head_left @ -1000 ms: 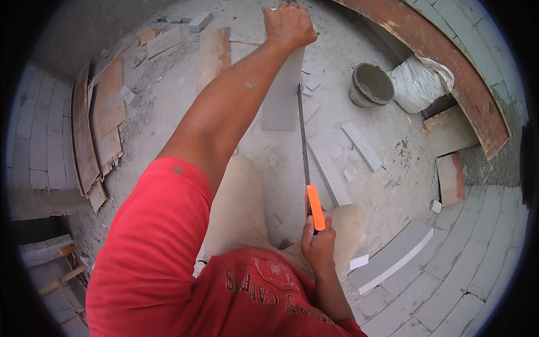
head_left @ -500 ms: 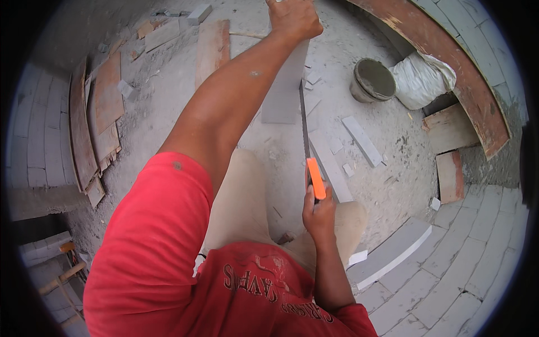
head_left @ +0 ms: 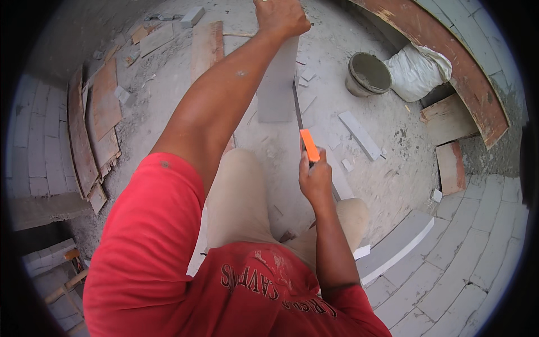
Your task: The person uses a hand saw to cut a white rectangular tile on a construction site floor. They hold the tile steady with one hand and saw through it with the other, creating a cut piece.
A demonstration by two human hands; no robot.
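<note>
My left hand (head_left: 282, 18) reaches far forward, its fingers curled over the far end of a standing grey block (head_left: 277, 84); the fingertips are partly cut off by the upper edge. In my right hand (head_left: 315, 177) is the orange and black handle of a hand saw (head_left: 310, 145). The saw's thin dark blade runs away from me along the right edge of the block, touching or very close to it. How deep the blade sits in the block I cannot tell. Beside the saw, a long narrow pale strip (head_left: 340, 184) lies on the ground, partly behind my right hand.
A mortar-smeared bucket (head_left: 369, 76) and a white sack (head_left: 418, 72) stand at the far right, near a curved wooden board (head_left: 449, 53). Another pale strip (head_left: 360, 136) and small offcuts lie right of the saw. Old boards (head_left: 105, 101) lie left; a grey slab (head_left: 396, 247) lies near right.
My right hand has pushed the saw forward, away from me, so less blade shows before the block. My left hand stays on the block; the whole view has shifted slightly.
</note>
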